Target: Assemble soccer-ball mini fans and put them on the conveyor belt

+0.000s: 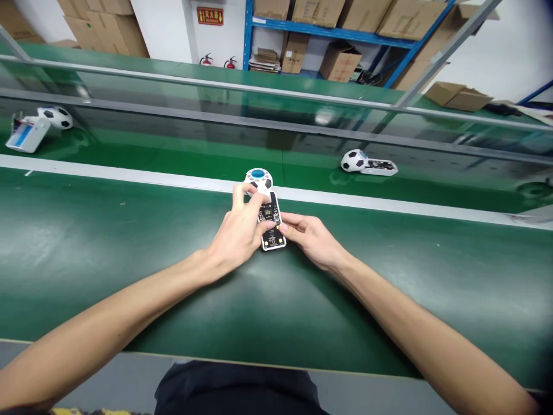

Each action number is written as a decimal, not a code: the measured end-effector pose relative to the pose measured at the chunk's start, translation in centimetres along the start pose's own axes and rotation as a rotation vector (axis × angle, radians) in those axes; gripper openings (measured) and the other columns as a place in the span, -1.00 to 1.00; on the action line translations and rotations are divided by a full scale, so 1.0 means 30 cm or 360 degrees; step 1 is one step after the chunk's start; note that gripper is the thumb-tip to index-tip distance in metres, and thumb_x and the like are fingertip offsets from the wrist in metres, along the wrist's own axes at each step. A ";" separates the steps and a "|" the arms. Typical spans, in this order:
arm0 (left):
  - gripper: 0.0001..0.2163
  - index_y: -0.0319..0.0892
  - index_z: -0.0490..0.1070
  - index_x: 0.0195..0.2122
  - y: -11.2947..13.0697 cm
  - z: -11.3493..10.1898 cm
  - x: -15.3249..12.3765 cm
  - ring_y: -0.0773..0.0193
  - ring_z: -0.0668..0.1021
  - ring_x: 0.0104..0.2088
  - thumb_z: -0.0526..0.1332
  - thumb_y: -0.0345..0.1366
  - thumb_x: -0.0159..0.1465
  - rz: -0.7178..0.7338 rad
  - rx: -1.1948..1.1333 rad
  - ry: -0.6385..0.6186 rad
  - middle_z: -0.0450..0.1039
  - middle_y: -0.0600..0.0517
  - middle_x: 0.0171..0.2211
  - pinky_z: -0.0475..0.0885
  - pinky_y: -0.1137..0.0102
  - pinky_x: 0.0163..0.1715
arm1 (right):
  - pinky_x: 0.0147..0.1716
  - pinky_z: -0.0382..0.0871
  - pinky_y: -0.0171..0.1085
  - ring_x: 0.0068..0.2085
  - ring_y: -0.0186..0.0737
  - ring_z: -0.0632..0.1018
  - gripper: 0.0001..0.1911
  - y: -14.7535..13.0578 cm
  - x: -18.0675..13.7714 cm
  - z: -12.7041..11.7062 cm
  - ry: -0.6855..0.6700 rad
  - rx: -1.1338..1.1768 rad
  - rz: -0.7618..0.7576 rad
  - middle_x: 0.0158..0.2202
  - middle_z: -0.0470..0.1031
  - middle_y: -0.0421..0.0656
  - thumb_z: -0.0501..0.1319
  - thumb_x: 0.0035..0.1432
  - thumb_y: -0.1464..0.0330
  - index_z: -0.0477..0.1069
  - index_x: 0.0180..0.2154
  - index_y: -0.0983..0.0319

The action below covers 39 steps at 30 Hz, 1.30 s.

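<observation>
A device with a soccer-ball-patterned round head (pixel 259 177) and an opened white body showing a black circuit board (pixel 272 237) is held over the near bench, in front of me. My left hand (pixel 239 227) grips it from the left, its fingers on the lower part of the ball head and its thumb on the board. On the other side, my right hand (pixel 309 235) pinches the body's right edge between thumb and fingers. Part of the board and the ball head is hidden behind my left fingers.
Beyond the pale strip (pixel 185 180) runs a green belt (pixel 216 153). Another opened soccer-ball device (pixel 355 161) lies there on the right, and more parts with a ball head (pixel 56 118) at far left. A metal rail (pixel 242 118) crosses behind; cardboard boxes (pixel 319 11) fill blue shelving.
</observation>
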<state>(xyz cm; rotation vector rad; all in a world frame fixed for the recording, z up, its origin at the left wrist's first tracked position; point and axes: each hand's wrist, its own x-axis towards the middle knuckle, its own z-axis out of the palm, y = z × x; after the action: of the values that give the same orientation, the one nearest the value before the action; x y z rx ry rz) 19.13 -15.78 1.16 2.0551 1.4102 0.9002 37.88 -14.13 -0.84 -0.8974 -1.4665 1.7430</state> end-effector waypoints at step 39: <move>-0.61 -0.05 -0.05 -0.12 -0.053 -0.054 0.034 0.23 0.59 -0.48 0.22 -0.37 0.22 -0.0541 -0.0692 -0.0662 0.43 0.05 -0.34 0.56 0.35 -0.51 | 0.10 0.37 -0.01 -0.08 -0.06 0.60 -0.58 -0.050 0.050 0.003 -0.0130 -0.0171 0.0224 -0.09 0.62 -0.04 0.35 0.11 0.28 0.54 0.02 0.28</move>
<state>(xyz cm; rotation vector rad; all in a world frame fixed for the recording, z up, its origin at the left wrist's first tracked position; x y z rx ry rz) 17.19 -14.23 1.37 1.5084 1.1630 0.5356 37.10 -12.72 0.54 -1.0174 -1.5964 1.8356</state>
